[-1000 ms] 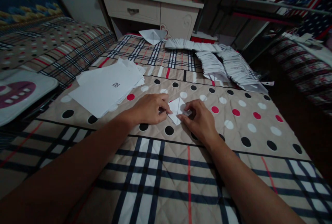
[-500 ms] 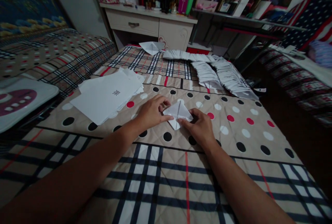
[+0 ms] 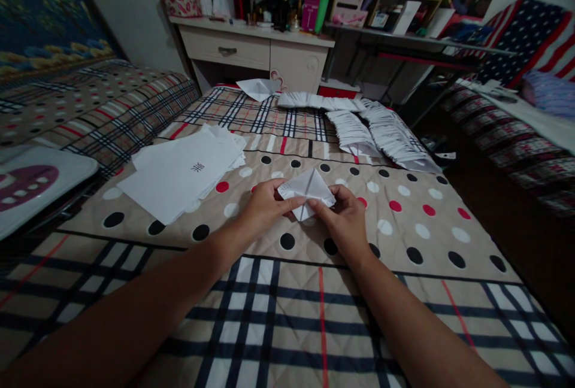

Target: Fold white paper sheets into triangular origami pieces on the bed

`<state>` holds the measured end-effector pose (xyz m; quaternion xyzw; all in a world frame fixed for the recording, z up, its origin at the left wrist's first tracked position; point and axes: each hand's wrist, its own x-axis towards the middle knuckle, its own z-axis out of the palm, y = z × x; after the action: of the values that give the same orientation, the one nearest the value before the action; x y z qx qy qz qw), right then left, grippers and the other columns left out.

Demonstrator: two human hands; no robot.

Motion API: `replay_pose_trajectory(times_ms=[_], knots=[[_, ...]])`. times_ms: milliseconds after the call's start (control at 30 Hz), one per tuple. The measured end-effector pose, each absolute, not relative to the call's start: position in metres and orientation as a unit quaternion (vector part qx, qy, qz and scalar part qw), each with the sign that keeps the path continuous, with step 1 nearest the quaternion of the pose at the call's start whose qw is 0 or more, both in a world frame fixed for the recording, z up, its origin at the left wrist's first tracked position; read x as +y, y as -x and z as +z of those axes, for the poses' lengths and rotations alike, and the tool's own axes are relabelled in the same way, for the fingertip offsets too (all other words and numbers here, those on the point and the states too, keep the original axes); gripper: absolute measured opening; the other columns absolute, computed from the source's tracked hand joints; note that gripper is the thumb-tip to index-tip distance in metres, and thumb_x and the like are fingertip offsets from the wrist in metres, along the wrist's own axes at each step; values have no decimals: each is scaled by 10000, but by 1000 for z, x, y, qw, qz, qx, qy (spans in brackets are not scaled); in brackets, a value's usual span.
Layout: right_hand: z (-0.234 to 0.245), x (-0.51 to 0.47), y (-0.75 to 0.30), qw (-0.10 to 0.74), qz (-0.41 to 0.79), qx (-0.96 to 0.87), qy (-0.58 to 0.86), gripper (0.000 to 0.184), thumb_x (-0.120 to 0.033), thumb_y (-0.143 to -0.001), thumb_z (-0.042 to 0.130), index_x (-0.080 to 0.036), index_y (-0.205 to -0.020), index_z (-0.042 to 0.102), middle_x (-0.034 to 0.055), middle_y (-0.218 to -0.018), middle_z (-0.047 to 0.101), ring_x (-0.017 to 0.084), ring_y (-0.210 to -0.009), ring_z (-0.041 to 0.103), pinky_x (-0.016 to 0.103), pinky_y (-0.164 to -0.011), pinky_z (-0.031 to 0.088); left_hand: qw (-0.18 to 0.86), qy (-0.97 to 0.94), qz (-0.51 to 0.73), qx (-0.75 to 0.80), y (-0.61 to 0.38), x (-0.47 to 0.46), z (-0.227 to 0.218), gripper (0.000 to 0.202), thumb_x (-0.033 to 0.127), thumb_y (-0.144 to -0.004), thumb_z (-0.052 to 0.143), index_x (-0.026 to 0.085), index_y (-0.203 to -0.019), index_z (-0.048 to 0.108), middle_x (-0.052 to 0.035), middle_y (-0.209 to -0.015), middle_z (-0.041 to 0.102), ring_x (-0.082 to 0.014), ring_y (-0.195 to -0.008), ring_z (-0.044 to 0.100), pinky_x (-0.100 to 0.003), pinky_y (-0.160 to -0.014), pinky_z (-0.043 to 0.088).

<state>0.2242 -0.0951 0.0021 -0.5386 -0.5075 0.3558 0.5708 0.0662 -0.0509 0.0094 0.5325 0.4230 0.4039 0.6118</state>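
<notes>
Both the left hand (image 3: 264,205) and right hand (image 3: 348,219) pinch a folded white paper (image 3: 309,183) from opposite sides.

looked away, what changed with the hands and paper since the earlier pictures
The white folded paper diamond spread wider. The left hand moved its thumb rightward to the middle, near that of the right hand. Both still hold it; the loose white paper sheets stayed put.

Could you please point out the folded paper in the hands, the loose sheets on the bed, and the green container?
Folded paper (image 3: 309,185): head view, on its creased upper face.
Loose sheets (image 3: 177,177): head view, on the top sheet's blank part.
Green container (image 3: 321,12): head view, mid-side.
</notes>
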Motion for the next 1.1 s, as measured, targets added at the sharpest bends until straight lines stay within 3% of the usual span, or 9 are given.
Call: replay_pose_trajectory(times_ms=[67,200,333,500,567,700,900,1100], knots=[[7,-97,-225,577,360,-512,525,321,-394,-728,725,-238,-915,515,-4,-796,561,130,-607,519,257,-526,463,637,-501,406,423,-65,-50,10,392,336,-633,801,121,-897,605,-10,-698,653,-118,-551,608,-221,-471,503],[10,-99,-229,590,330,-542,499,365,-348,-792,660,-273,-1120,519,31,-983,569,137,-683,555,278,-600,497,650,-460,428,427,-62,-47,10,550,304,-604,817,144,-1055,546,-11,-746,680,-124,-541,617,-203,-421,469],[5,-98,-233,554,278,-586,522,181,-314,-822,636,-227,-978,661,39,-916,614,158,-757,580,298,-684,496,636,-462,441,434,-61,-47,11,672,265,-630,797,181,-1211,471,-1,-772,684,-114,-532,616,-178,-415,449],[0,-97,-230,556,317,-537,549,172,-315,-804,666,-215,-943,679,44,-841,687,170,-696,637,315,-659,528,620,-490,452,414,-61,-48,10,783,229,-674,759,228,-1373,408,-30,-887,711,-119,-589,642,-182,-438,493],[0,-96,-229,575,347,-500,547,159,-300,-770,701,-207,-896,675,36,-766,697,178,-659,656,318,-638,541,604,-526,436,410,-61,-48,9,697,236,-687,755,221,-1335,499,-35,-901,718,-109,-575,637,-192,-454,519],[0,-94,-230,595,373,-470,535,146,-265,-734,735,-196,-849,679,22,-685,699,177,-623,673,303,-619,554,583,-588,371,420,-58,-47,9,384,266,-697,763,158,-1062,715,-33,-760,717,-89,-485,612,-196,-464,533],[-6,-94,-235,554,413,-495,527,193,-321,-779,700,-174,-904,693,43,-718,721,186,-690,709,318,-702,587,568,-598,335,456,-52,-45,17,342,195,-711,750,142,-1048,726,-11,-608,685,-83,-446,605,-150,-443,482],[-5,-95,-232,549,361,-479,582,95,-255,-774,674,-170,-811,693,32,-630,698,165,-566,672,256,-540,547,558,-606,329,463,-58,-49,16,337,192,-699,761,142,-1031,729,-13,-613,688,-86,-434,603,-155,-429,481]])
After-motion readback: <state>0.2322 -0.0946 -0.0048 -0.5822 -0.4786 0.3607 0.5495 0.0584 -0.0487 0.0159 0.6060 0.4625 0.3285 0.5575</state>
